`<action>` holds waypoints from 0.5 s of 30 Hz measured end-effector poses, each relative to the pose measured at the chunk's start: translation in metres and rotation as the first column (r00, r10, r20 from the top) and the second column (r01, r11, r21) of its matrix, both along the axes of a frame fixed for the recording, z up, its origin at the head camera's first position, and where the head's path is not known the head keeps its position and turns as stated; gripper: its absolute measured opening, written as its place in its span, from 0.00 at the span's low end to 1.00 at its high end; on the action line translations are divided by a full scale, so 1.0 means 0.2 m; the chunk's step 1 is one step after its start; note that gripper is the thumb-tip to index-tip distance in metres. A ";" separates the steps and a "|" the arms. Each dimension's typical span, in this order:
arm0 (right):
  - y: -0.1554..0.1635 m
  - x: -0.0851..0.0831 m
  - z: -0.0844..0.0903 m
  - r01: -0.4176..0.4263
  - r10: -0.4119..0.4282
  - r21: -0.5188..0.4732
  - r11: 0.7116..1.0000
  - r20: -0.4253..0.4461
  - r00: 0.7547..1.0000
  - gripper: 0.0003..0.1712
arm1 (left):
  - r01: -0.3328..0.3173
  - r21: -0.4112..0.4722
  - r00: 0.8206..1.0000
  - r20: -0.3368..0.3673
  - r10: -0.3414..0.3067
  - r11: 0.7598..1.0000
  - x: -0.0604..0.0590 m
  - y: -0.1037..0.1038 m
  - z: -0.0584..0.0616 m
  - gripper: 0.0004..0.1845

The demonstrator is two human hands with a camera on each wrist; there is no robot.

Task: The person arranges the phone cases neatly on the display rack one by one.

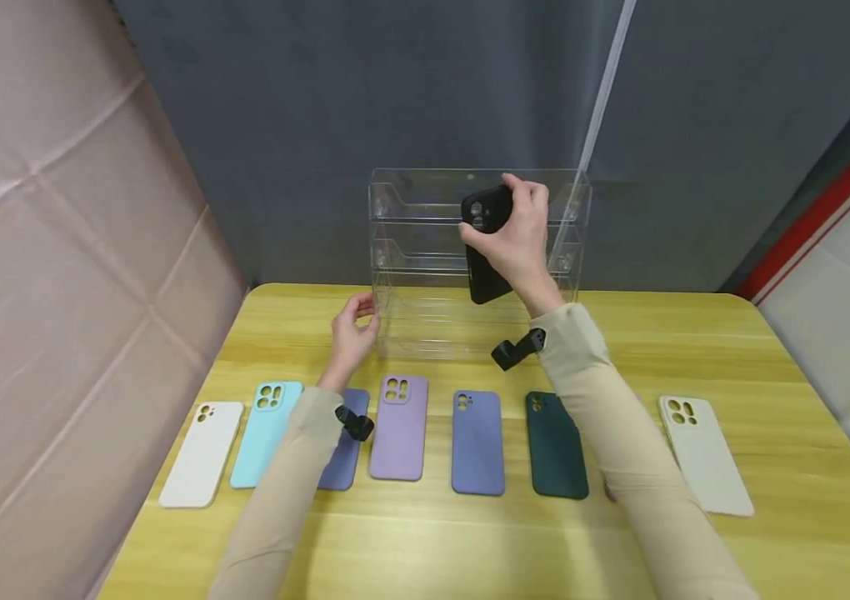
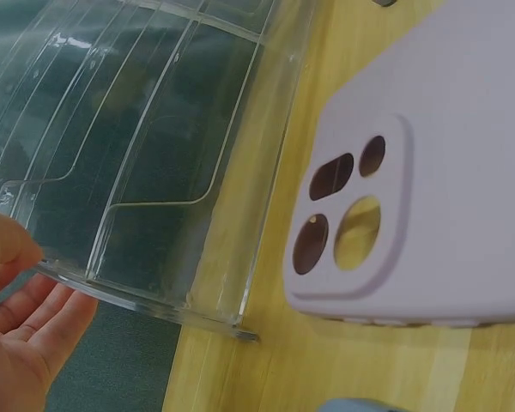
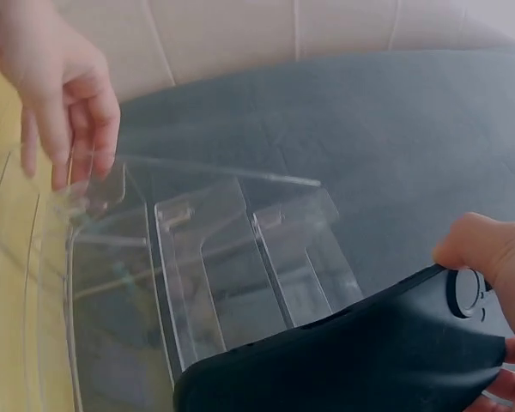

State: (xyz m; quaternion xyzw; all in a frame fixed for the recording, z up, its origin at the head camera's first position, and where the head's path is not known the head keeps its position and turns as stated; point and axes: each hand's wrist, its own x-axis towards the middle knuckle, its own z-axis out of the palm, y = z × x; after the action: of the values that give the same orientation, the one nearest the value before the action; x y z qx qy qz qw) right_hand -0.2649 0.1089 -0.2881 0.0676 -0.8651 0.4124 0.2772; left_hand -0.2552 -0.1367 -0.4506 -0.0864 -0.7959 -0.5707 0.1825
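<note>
Fingers of the right hand (image 1: 518,237) curl around a black phone case (image 1: 485,242), holding it upright against the clear plastic rack (image 1: 410,250) at the back of the yellow table (image 1: 770,358), while the left hand (image 1: 353,333), fingers relaxed, touches the rack's lower left edge.

No legible text — none anywhere

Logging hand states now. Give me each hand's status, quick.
Left hand: fingers loosely curled, touching the clear acrylic rack at its left edge, gripping nothing.
Right hand: holding the black phone case at the rack.
</note>
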 end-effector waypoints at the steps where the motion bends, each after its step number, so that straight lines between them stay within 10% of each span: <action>1: -0.02 -0.02 0.01 0.002 -0.002 -0.007 1.000 -0.003 1.000 0.44 | -0.002 0.001 1.000 -0.002 0.002 1.000 0.00 0.00 0.00 0.17; 15: -0.33 -0.19 0.11 0.010 -0.014 -0.050 0.999 -0.082 0.997 0.41 | -0.016 -0.019 1.000 0.018 0.017 1.000 0.00 0.03 -0.02 0.17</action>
State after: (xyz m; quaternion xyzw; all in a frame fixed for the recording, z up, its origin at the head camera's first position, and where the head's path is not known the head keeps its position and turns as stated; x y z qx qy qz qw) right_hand -0.3035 0.0436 -0.2659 0.0725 -0.8428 0.4291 0.3169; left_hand -0.2542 -0.1315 -0.4537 -0.0764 -0.8037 -0.5622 0.1792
